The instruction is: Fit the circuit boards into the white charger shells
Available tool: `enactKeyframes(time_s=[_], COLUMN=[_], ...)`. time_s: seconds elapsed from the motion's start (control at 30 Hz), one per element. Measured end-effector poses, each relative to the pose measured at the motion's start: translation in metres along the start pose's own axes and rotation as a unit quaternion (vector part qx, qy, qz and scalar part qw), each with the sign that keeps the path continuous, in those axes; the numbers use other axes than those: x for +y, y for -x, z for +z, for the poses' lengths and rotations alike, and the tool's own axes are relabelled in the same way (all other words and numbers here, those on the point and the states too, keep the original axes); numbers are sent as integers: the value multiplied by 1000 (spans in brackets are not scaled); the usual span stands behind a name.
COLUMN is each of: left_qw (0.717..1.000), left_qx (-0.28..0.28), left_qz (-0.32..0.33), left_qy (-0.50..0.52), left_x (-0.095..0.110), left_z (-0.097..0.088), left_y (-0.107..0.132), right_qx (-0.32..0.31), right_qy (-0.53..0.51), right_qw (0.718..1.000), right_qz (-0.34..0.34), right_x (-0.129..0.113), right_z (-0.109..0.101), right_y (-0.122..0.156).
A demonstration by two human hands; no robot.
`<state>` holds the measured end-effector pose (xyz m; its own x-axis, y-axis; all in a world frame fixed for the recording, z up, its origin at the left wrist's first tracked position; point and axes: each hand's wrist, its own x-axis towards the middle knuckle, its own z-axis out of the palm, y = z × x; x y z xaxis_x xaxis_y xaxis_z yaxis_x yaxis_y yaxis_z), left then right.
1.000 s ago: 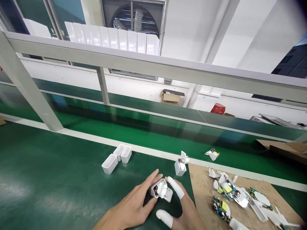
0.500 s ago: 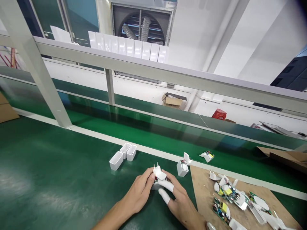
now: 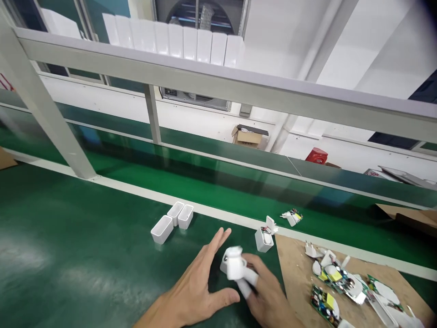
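Observation:
My right hand (image 3: 269,287), with white finger covers on some fingers, grips a white plug adapter (image 3: 235,264). Motion blurs the adapter, so its prongs and inside cannot be made out. Just left of it, my left hand (image 3: 194,282) is open, fingers stretched out and thumb apart, holding nothing. Beyond my right hand stands another white adapter case (image 3: 264,240) with its plug lid raised and parts showing inside. Three open white cases (image 3: 162,230) stand together farther left on the green work surface (image 3: 85,255).
Cardboard (image 3: 290,262) at the right bears several circuit boards (image 3: 324,303) with white plug parts. One more board (image 3: 292,217) lies on the green belt (image 3: 211,182) behind the pale edge strip. A metal frame (image 3: 205,82) crosses above; its slanted post (image 3: 58,114) stands at left.
My left hand has let go of the adapter and opened. My right hand keeps it and has turned it, so the prongs no longer point up. The view has shifted slightly.

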<state>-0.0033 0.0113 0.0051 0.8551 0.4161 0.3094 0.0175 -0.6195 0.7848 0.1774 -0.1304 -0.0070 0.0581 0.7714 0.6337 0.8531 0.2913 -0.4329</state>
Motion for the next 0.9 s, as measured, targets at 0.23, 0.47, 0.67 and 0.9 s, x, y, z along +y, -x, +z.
enactKeyframes(time_s=[0.23, 0.47, 0.67, 0.9], left_qw=[993, 998, 999, 998], left_qx=[47, 56, 31, 33], left_qz=[77, 20, 16, -32], left_qy=[-76, -30, -8, 42], left_x=[-2, 2, -2, -10], left_z=[6, 2, -1, 3], left_y=[-7, -8, -9, -7], right_qx=[-14, -32, -58, -27], right_qy=[10, -9, 36, -106], right_qw=[1000, 997, 995, 987], right_qz=[12, 73, 71, 119], right_x=[2, -2, -2, 0], right_z=[5, 2, 5, 4], right_y=[3, 1, 2, 1])
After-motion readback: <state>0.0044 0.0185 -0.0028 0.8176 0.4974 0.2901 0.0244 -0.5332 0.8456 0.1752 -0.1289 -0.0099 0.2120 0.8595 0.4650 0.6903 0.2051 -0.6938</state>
